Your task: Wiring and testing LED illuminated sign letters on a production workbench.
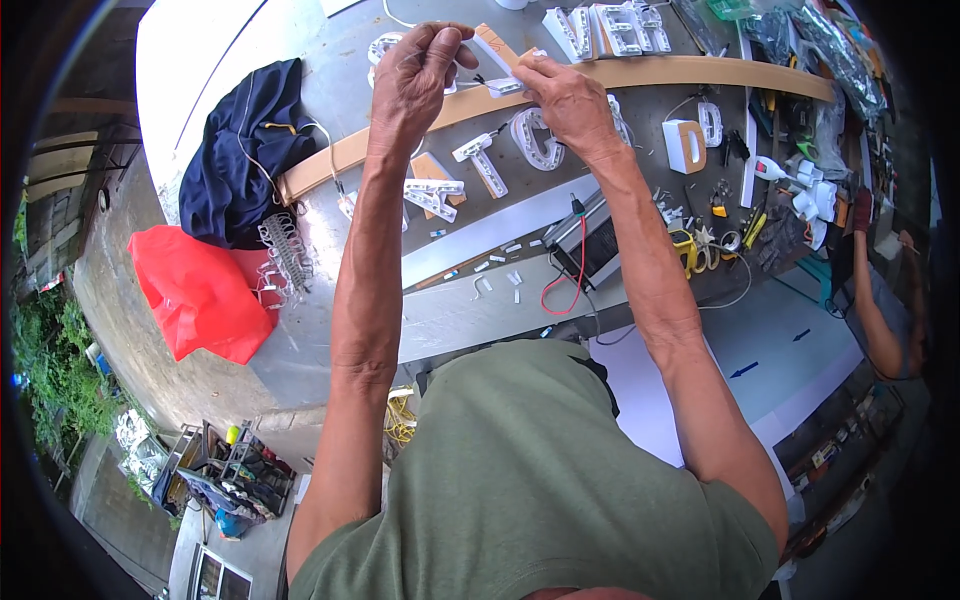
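My left hand (pixel 425 75) is raised over the far part of the workbench, with thumb and fingers pinched together. Whatever sits in that pinch is too small to make out. To its right, my right hand (pixel 570 105) is closed on the end of a white channel letter with a tan back (pixel 497 47). A white letter piece (pixel 503 87) with a dark wire lies just below, by the right fingers. Beyond my left hand, another white letter (pixel 385 46) is partly hidden. Nearer me lie a curved white letter (pixel 535 140) and a T-shaped one (pixel 482 162).
A long tan strip (pixel 700 70) crosses the bench. A power supply (pixel 585 240) with red and grey leads stands nearer, beside small white pieces (pixel 513 280). Dark cloth (pixel 245 150) and a red bag (pixel 200 290) lie left. Scissors (pixel 705 250) lie right; another person's arm (pixel 875 300) shows beyond.
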{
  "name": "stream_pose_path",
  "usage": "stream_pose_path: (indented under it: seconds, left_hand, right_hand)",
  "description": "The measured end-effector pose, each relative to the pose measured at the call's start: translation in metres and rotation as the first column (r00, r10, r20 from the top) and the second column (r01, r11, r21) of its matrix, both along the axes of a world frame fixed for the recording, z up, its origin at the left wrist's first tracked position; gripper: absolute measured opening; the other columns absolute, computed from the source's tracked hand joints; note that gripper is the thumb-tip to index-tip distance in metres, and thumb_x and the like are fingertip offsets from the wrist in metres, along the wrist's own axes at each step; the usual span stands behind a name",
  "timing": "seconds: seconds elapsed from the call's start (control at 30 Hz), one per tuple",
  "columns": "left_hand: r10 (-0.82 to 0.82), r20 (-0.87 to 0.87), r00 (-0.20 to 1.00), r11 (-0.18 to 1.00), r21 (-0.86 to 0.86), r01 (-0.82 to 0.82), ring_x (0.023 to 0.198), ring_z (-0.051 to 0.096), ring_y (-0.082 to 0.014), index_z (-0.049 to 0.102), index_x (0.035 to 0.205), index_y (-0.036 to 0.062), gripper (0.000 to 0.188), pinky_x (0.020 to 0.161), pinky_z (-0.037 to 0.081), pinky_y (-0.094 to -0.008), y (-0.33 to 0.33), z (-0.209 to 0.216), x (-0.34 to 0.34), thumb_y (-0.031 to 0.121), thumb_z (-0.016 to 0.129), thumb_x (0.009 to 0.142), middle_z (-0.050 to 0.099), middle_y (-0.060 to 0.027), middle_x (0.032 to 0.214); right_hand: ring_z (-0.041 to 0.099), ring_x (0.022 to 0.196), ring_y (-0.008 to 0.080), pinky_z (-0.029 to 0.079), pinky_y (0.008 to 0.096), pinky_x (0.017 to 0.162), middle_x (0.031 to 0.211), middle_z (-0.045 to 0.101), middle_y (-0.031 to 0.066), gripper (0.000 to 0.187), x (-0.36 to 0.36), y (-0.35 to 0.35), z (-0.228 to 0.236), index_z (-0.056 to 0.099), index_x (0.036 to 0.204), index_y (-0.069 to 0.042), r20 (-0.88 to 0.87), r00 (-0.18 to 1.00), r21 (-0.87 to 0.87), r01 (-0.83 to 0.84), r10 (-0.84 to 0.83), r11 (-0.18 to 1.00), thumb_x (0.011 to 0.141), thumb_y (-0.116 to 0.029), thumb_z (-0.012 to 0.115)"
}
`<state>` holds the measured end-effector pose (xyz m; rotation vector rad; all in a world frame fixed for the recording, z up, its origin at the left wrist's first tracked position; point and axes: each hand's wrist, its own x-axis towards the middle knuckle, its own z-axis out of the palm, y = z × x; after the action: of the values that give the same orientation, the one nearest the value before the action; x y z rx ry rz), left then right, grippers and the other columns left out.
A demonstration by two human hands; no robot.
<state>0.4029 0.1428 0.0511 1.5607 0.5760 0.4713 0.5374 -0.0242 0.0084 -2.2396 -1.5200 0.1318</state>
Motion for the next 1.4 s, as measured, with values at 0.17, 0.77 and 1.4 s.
stream_pose_path:
  seconds: [0.17, 0.77, 1.4]
  left_hand:
    - [-0.04, -0.175, 0.984, 0.993, 0.103, 0.058, 0.062, 0.049, -0.0044, 0.068, 0.114, 0.0014, 0.031, 0.057, 0.041, -0.0219, -0.021, 0.008, -0.012, 0.028, 0.055, 0.105, 0.067, -0.0003, 0.075]
    - [-0.266, -0.245, 0.932, 0.922, 0.216, 0.32, 0.084, 0.071, -0.0257, 0.063, 0.116, -0.0016, 0.037, 0.074, 0.055, -0.0357, -0.042, 0.006, -0.026, 0.025, 0.072, 0.092, 0.073, -0.0163, 0.091]
    - [-0.232, -0.245, 0.941, 0.909, 0.29, 0.299, 0.076, 0.071, -0.025, 0.065, 0.114, -0.003, 0.031, 0.07, 0.054, -0.036, -0.051, -0.005, -0.026, 0.012, 0.072, 0.088, 0.072, -0.0202, 0.089]
  right_hand:
    - [0.069, 0.086, 0.0287, 0.058, 0.0381, 0.076, 0.111, 0.068, 0.004, 0.031, 0.001, -0.005, 0.003, 0.067, 0.117, -0.014, -0.009, 0.997, 0.061, -0.077, 0.078, 0.995, 0.086, -0.009, 0.065]
    - [0.064, 0.068, 0.0115, 0.051, 0.026, 0.059, 0.086, 0.072, 0.0034, 0.015, -0.041, -0.013, 0.07, 0.074, 0.099, -0.005, -0.529, 0.84, 0.422, 0.14, 0.118, 0.896, 0.085, -0.009, 0.077]
    - [0.063, 0.067, 0.0135, 0.052, 0.0275, 0.061, 0.09, 0.071, 0.003, 0.015, -0.065, -0.04, 0.072, 0.074, 0.097, -0.009, -0.46, 0.876, 0.425, 0.074, 0.145, 0.902, 0.083, -0.009, 0.079]
